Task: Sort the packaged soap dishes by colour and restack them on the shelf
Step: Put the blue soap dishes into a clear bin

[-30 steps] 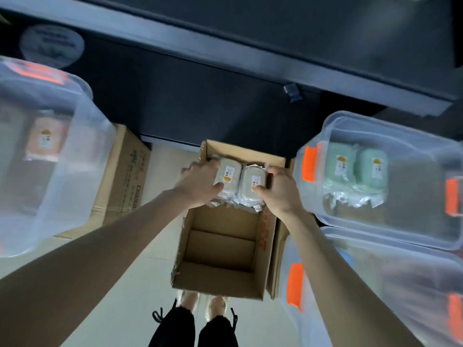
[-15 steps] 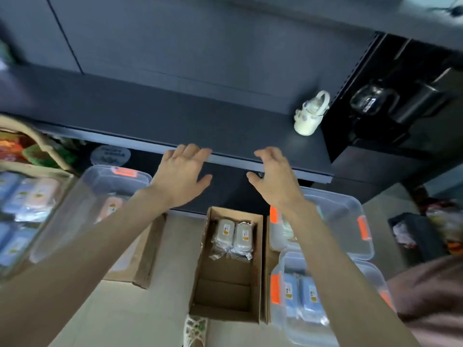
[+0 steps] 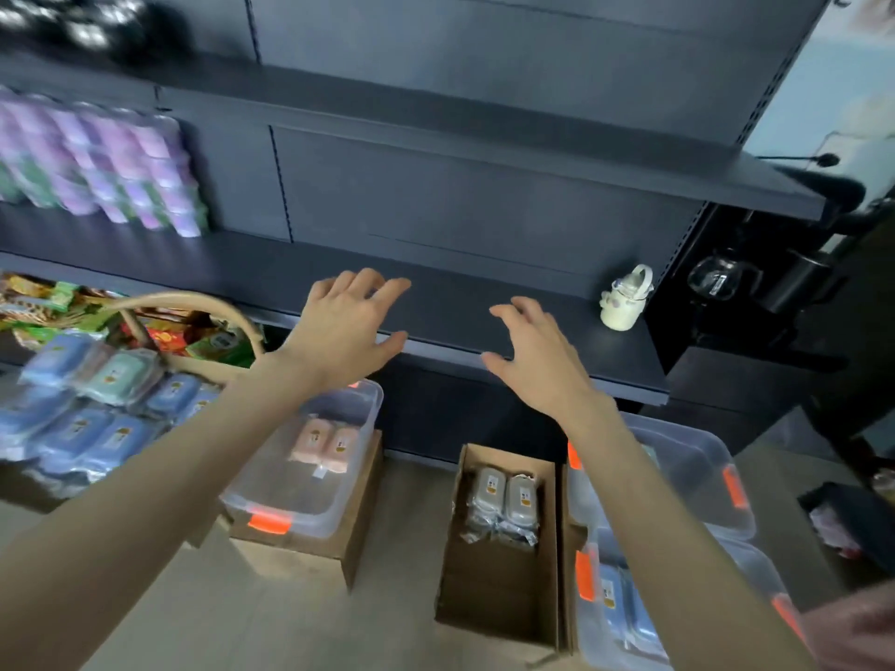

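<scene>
Both my hands hover empty over the front edge of the dark middle shelf. My left hand and my right hand have relaxed, spread fingers and hold nothing. Two grey packaged soap dishes lie in an open cardboard box on the floor below. Two pink packaged dishes sit in a clear bin. Blue packaged dishes fill another clear bin at lower right. A mixed heap of blue and green packaged dishes lies at the left.
Purple and green packs are stacked on the shelf at upper left. A small cream bottle stands on the shelf's right end. A basket of colourful packets sits at left. Another clear bin stands right of the box.
My hands let go of the two grey packs in the cardboard box and rose to the shelf edge. The view tilted up, bringing more of the shelving into sight.
</scene>
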The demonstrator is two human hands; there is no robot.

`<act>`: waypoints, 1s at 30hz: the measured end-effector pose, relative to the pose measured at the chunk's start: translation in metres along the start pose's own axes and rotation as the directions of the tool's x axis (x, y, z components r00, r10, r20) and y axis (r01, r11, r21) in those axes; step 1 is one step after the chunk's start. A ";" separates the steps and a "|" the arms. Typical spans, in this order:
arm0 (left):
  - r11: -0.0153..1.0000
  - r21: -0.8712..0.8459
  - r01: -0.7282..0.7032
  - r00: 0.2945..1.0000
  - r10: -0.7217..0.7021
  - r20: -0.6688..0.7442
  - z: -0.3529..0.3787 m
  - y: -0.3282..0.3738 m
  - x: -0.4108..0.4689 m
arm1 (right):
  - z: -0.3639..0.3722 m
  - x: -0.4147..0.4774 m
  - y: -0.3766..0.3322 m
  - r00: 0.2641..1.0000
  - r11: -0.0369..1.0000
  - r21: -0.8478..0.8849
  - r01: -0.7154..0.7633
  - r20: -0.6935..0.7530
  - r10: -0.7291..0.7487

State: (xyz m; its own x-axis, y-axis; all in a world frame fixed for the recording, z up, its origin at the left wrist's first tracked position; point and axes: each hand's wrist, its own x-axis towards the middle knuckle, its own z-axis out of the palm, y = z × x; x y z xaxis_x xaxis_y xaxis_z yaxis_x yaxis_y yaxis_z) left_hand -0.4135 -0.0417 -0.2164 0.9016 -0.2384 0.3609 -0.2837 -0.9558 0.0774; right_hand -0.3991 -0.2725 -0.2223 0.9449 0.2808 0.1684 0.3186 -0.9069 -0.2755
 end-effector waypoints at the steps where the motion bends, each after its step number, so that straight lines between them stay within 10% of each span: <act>1: 1.000 0.003 0.009 1.000 -0.009 -0.016 -0.010 -0.013 -0.002 | -0.002 0.005 -0.016 1.000 1.000 -0.003 0.016 -0.017 -0.016; 15: 0.988 0.046 0.145 0.989 -0.146 0.010 -0.069 -0.272 -0.109 | 0.097 0.082 -0.279 0.991 0.986 0.099 0.131 -0.046 -0.127; 30: 0.957 -0.056 0.285 0.920 -0.257 0.297 0.043 -0.480 -0.068 | 0.259 0.242 -0.370 0.985 0.984 0.171 0.049 0.154 -0.075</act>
State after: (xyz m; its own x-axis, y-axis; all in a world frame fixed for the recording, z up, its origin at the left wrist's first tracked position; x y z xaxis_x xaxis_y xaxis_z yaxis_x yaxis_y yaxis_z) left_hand -0.3247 0.4265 -0.3181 0.9990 -0.0248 0.0364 -0.0325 -0.9729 0.2290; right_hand -0.2686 0.2124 -0.3242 0.9185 0.3933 0.0414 0.3725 -0.8253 -0.4244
